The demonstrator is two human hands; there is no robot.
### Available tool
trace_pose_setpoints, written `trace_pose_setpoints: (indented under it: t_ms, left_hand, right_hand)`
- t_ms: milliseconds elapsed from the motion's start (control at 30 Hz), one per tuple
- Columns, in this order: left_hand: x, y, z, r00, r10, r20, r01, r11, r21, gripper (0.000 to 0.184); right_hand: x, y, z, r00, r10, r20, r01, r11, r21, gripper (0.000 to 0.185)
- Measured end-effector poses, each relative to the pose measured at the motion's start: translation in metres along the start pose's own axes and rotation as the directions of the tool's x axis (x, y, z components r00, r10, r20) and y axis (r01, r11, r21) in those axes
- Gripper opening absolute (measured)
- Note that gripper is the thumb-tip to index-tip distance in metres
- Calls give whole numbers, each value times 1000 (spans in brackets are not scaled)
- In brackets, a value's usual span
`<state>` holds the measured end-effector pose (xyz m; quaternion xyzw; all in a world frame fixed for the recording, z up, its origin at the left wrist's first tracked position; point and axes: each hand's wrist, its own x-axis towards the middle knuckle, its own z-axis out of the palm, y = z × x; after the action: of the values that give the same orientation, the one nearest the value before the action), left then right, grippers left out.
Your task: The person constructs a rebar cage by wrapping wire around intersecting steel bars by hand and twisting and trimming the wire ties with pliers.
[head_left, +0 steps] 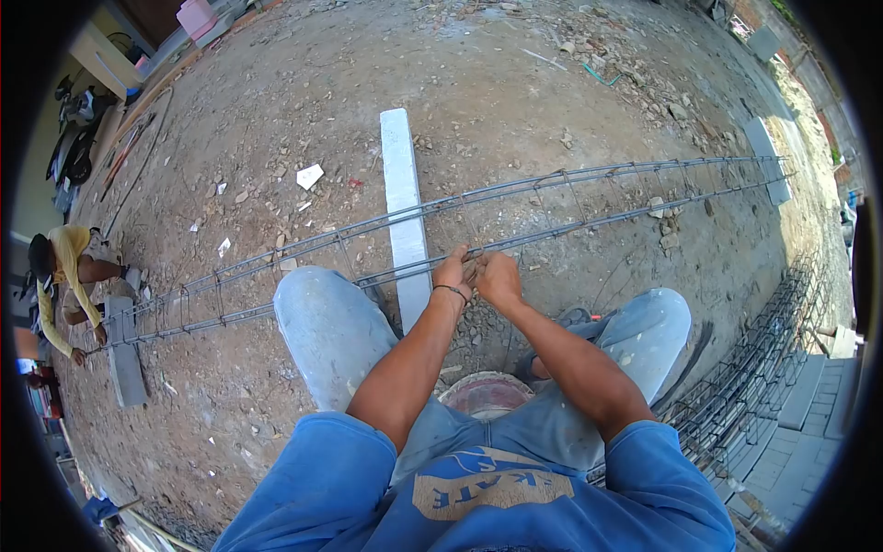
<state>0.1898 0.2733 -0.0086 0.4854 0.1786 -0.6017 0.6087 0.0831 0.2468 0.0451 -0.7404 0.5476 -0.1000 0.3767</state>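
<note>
Rubble-strewn dirt ground (pixel 230 414) fills an outdoor yard, with a motorbike (pixel 78 138) at far left. Across it, left to right, runs a long, thin steel cage (pixel 579 224), resting over a grey block (pixel 127 368) at left, a white block (pixel 397 166) near the middle and a pale block (pixel 768 161) at right. The wearer, in a blue T-shirt and worn jeans, has knees spread wide, both arms reaching forward and inward. The left hand (pixel 450 270), a dark band on its wrist, is narrow, its fingers bent up at the cage's near bar. Just beside it, the right hand (pixel 498 279) is narrow too, knuckles up, fingers curled toward the left ones; whatever is pinched between them is too small to tell. At left, a co-worker (pixel 69 253) in yellow sleeves bends, reaching to the cage's end. More cages (pixel 736 396) lie piled at near right.
</note>
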Motion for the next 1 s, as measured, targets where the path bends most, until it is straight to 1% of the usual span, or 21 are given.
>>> trace_pose_setpoints:
  t_ms: [67,100,133,200,233,267,300,400,467,500,567,600,667,700,767,800,867,900,933,967,1000]
  left_hand:
    - [-7,5,1,1000,-22,20,22,1000,22,24]
    - [-6,6,-1,998,-45,37,43,998,51,25]
    - [-4,7,-5,998,-44,38,42,998,43,25]
    - [-2,12,-9,991,-68,112,52,990,135,27]
    - [-3,14,-10,991,-64,114,50,991,126,27]
    - [-3,16,-11,984,-105,140,93,991,95,27]
    - [-7,19,-9,975,-147,167,138,988,62,27]
    - [-16,22,-6,974,-142,178,140,990,27,28]
    - [-9,17,-10,970,-127,209,135,990,-29,28]
    - [-7,15,-11,965,-114,237,134,988,-71,29]
    - [-2,13,-14,956,-103,273,128,989,-77,28]
    - [-2,14,-14,947,-97,307,120,991,-58,28]
    - [-2,15,-12,952,-94,292,110,993,-36,28]
    - [-5,15,-12,957,-97,273,102,995,-4,28]
    - [-12,18,-11,956,-96,277,100,995,0,29]
    - [-11,17,-11,954,-95,285,97,995,6,30]
    - [-2,12,-14,957,-90,275,92,996,5,29]
    - [-4,13,-11,959,-81,270,83,997,5,29]
    - [-7,11,-7,959,-81,271,82,997,9,29]
    - [-12,7,-3,983,-38,177,37,999,4,26]
    - [-15,6,2,997,8,81,-8,1000,5,24]
  right_hand:
    - [-2,-9,-4,999,11,-50,-14,998,-53,16]
    - [-3,-10,-6,999,7,-46,-10,998,-60,16]
    - [-3,-11,-7,999,-19,-42,14,993,-116,15]
    - [0,-15,-14,998,-51,-34,44,983,-179,15]
    - [3,-17,-19,994,-85,-65,68,970,-234,14]
    - [6,-20,-23,988,-122,-97,89,953,-290,13]
    - [7,-24,-28,987,-129,-93,96,950,-298,13]
    - [14,-33,-40,975,-212,-68,171,910,-379,12]
    - [20,-32,-44,973,-228,42,226,900,-372,15]
    - [21,-33,-44,970,-237,52,239,892,-385,15]
    - [24,-32,-46,953,-302,-29,281,913,-297,25]
    - [29,-28,-43,951,-308,-21,288,908,-304,25]
    - [35,-21,-34,918,-395,-42,384,909,-165,37]
    - [36,-22,-33,919,-393,-38,382,909,-164,37]
    - [37,-26,-30,957,-290,-3,290,957,22,31]
    - [35,-28,-29,958,-288,-1,288,957,24,31]
    - [32,-30,-27,974,-177,-141,180,984,8,21]
    - [29,-31,-26,974,-176,-144,179,984,10,21]
    - [23,-32,-24,960,-164,-228,159,986,-41,18]
    - [13,-33,-22,938,-155,-311,133,987,-91,16]
    - [8,-29,-19,937,-153,-314,132,987,-89,16]
